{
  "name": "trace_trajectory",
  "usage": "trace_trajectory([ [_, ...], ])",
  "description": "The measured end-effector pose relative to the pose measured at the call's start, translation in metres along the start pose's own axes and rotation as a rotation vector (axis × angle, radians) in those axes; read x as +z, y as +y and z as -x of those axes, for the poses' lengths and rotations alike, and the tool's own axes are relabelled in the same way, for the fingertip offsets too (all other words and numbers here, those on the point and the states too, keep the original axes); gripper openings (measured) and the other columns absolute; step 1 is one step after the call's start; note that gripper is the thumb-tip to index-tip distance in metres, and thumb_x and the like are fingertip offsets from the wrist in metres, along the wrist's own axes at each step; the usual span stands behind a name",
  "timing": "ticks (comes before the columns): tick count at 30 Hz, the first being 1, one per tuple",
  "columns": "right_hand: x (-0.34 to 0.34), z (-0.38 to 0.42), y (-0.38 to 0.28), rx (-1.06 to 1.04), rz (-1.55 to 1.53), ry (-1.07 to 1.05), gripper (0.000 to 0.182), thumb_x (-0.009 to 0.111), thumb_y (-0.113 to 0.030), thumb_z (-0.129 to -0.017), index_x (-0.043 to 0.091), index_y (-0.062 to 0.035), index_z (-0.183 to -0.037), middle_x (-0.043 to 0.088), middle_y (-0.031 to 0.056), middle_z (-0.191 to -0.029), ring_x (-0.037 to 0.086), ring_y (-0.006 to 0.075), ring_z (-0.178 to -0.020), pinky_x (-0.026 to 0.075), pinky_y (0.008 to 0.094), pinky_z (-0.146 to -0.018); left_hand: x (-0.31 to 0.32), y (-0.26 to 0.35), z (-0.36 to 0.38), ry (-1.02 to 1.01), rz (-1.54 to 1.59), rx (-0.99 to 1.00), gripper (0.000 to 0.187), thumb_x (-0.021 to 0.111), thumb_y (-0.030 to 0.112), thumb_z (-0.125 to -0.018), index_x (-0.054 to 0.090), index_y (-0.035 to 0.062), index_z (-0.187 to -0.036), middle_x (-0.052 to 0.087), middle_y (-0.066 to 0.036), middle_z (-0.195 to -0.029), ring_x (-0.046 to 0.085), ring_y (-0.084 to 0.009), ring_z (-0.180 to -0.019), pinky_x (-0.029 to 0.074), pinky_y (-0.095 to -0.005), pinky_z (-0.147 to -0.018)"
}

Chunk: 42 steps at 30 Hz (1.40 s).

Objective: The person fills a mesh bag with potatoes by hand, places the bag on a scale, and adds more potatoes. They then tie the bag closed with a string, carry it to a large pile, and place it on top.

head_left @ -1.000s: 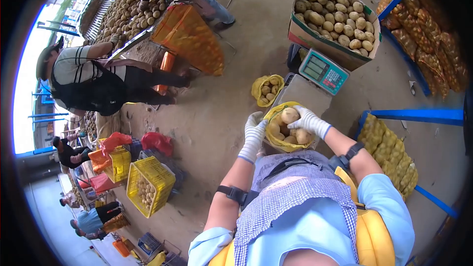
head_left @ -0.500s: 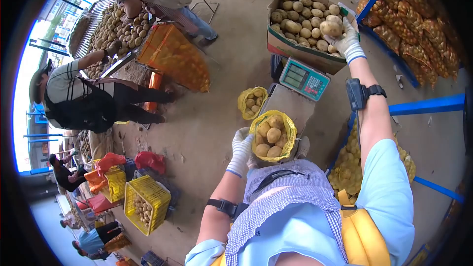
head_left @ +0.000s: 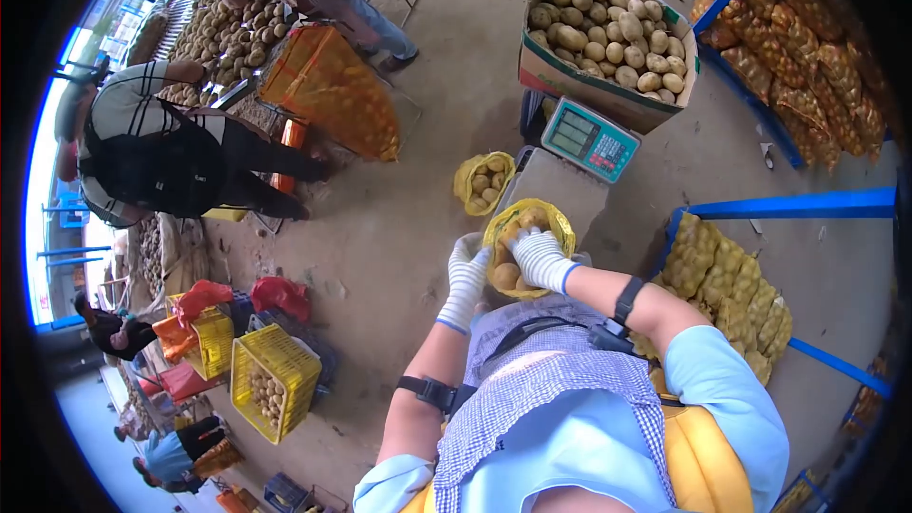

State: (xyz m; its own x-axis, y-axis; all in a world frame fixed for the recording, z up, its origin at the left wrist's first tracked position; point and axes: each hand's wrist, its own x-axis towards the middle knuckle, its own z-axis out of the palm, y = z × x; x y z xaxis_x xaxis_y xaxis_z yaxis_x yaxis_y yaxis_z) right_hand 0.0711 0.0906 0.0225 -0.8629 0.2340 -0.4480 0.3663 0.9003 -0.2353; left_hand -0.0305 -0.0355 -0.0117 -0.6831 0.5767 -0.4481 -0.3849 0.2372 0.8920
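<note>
A yellow mesh bag (head_left: 567,225) with potatoes (head_left: 505,275) in it stands open in front of my apron. My left hand (head_left: 465,277), in a white striped glove, is closed on the left side of its rim. Gloved the same way, my right hand (head_left: 541,262) reaches into the mouth of the bag. Its fingers are curled against a potato (head_left: 532,218) at the top, and the fingertips are partly hidden among the potatoes. Just beyond, a second small yellow mesh bag (head_left: 484,183) of potatoes sits beside the scale.
A scale with a teal display (head_left: 590,140) stands ahead, below a cardboard box (head_left: 598,85) heaped with potatoes. Blue rails (head_left: 798,203) and full mesh sacks (head_left: 727,290) are at right. Left are yellow crates (head_left: 275,382), an orange sack (head_left: 332,90) and people at a sorting table.
My right hand has come from the cardboard box to the mesh bag, carrying a large potato. My left hand stays at the rim. A person at left has turned and drawn an arm back.
</note>
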Motion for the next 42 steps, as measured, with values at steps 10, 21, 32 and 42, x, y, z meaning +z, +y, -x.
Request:
trace_trajectory([
  [10,-0.023,-0.011,0.031,0.065,-0.878,-0.075,0.038,0.067,-0.017,-0.070,0.059,-0.0022,-0.105,0.058,0.0146,-0.106,0.056,0.0298,-0.098,0.048,0.0403,-0.081,0.002,0.006,0.005,0.053,-0.079,0.021,0.043,0.066,0.008,-0.077,0.047,-0.0011,-0.114,0.057,-0.009,-0.099,0.055,-0.0172,-0.089,0.046,-0.0281,-0.081],
  [21,-0.177,-0.024,0.271,0.260,-2.409,0.698,0.054,0.057,-0.035,-0.084,0.037,-0.0025,-0.122,0.045,0.0155,-0.117,0.052,0.0307,-0.099,0.051,0.0445,-0.078,-0.009,-0.011,0.053,0.156,-0.187,0.001,0.057,0.074,0.022,-0.072,0.046,-0.0005,-0.116,0.055,-0.013,-0.107,0.053,-0.0208,-0.097,0.043,-0.0329,-0.087],
  [32,-0.089,0.039,0.073,0.066,-1.611,0.014,0.023,0.058,-0.026,-0.087,0.059,-0.0045,-0.096,0.063,0.0059,-0.089,0.061,0.0144,-0.078,0.053,0.0279,-0.071,-0.016,-0.036,0.054,0.066,-0.560,-0.314,0.068,0.068,0.039,-0.074,0.042,-0.0067,-0.118,0.052,-0.023,-0.113,0.055,-0.0285,-0.097,0.045,-0.0343,-0.084],
  [42,0.000,-0.005,0.004,-0.074,-0.162,-0.325,0.045,0.072,-0.030,-0.066,0.064,-0.0012,-0.099,0.063,0.0192,-0.098,0.060,0.0319,-0.095,0.047,0.0380,-0.082,-0.026,-0.030,0.077,-0.113,-0.284,-0.285,0.028,0.051,0.024,-0.087,0.059,-0.0028,-0.093,0.060,-0.009,-0.073,0.055,-0.0145,-0.059,0.046,-0.0299,-0.057],
])
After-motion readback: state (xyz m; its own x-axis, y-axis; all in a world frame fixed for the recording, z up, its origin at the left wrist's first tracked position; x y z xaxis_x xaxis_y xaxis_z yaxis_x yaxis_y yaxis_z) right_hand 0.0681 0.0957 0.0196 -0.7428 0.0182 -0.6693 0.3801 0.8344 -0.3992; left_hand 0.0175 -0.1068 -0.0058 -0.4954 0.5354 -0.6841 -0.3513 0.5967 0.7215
